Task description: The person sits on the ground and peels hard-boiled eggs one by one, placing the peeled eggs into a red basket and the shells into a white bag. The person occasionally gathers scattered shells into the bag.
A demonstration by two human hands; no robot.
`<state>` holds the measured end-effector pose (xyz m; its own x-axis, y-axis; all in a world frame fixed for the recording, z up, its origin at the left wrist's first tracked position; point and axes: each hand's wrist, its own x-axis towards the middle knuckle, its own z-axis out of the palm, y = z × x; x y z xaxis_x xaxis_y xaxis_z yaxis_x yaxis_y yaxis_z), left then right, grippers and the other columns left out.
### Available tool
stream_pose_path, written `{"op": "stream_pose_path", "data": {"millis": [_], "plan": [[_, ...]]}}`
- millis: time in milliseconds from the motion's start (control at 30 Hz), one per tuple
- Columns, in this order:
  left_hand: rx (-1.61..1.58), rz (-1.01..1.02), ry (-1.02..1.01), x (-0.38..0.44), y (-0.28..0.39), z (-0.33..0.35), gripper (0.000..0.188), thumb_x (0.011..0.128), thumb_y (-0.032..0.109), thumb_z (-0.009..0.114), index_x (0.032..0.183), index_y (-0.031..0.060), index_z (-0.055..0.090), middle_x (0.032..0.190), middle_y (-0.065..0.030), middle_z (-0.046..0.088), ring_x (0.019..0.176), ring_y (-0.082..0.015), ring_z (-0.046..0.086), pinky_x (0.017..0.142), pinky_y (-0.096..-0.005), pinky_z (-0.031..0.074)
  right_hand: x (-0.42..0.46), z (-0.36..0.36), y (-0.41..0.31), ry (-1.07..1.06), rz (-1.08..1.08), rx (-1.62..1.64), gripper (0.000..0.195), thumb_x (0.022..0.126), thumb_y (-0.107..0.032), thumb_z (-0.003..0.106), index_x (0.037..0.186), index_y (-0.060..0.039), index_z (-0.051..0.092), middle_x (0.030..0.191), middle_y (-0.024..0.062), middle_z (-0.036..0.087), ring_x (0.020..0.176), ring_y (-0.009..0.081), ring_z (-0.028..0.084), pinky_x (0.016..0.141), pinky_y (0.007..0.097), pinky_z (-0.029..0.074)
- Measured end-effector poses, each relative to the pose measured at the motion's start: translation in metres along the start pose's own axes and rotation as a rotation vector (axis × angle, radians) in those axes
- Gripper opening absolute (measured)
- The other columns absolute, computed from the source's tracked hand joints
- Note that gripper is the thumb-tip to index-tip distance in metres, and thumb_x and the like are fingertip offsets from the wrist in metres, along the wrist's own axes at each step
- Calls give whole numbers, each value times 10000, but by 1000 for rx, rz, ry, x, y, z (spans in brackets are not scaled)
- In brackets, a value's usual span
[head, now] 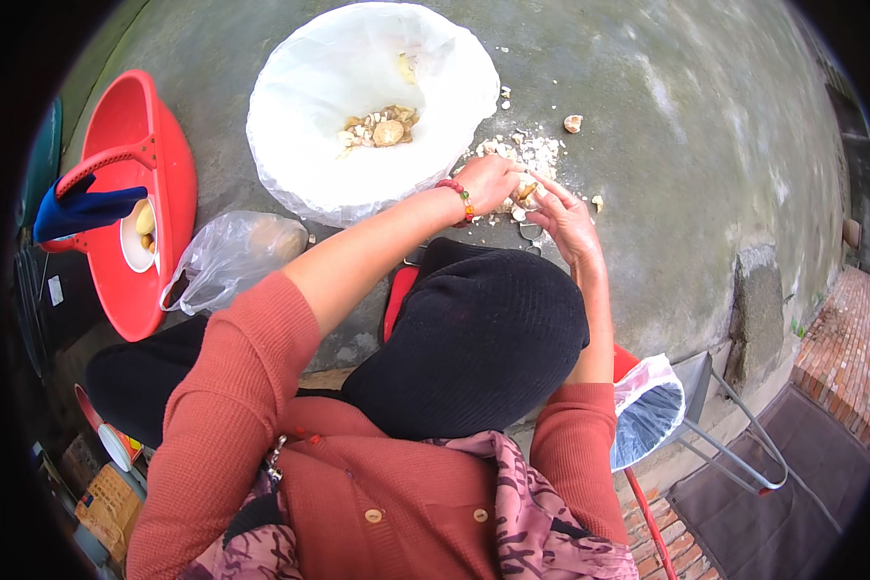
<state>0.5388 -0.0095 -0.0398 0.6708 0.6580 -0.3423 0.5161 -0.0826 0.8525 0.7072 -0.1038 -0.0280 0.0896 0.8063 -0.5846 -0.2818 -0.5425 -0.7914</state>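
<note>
My left hand (484, 185), wearing a red bead bracelet (458, 201), meets my right hand (567, 223) over a heap of crumbled white shell-like fragments (536, 152) on the ground. Between the fingertips of both hands is a small brown and whitish piece (528, 191), partly covered by the fingers; its exact kind is unclear. Just below the hands lies a small metal object (531, 233), partly hidden by my knee. A wide basin or basket lined with a white plastic bag (290, 109) stands beyond my left forearm, holding brown and white scraps (384, 129).
At left, a red plastic basket (177, 167) holds a white bowl (132, 246) with yellowish and brown pieces; a blue cloth (90, 214) hangs on its handle. A clear plastic bag (239, 246) lies beside it. A bag-lined container (649, 417) and metal-tube frame (739, 464) stand at right.
</note>
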Motion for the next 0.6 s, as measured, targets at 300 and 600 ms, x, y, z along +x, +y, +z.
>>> {"op": "stream_pose_path", "data": {"millis": [300,600], "plan": [[-133,-215,91,-22,-44,42,348,826,103,586,1168,43,595,1022,-175,665,947,-271,648,818,-348,500,7,3,57,0,122,14,402,897,-207,634,1270,-77,560,1163,68,617,992,136,601,764,261,516],[-170,-190,-9,5,-55,49,491,785,57,571,1273,59,523,1068,-179,647,952,-258,630,824,-327,483,67,-31,63,182,-31,-377,399,857,-97,595,1255,-68,568,1022,92,672,875,140,635,738,269,500]]}}
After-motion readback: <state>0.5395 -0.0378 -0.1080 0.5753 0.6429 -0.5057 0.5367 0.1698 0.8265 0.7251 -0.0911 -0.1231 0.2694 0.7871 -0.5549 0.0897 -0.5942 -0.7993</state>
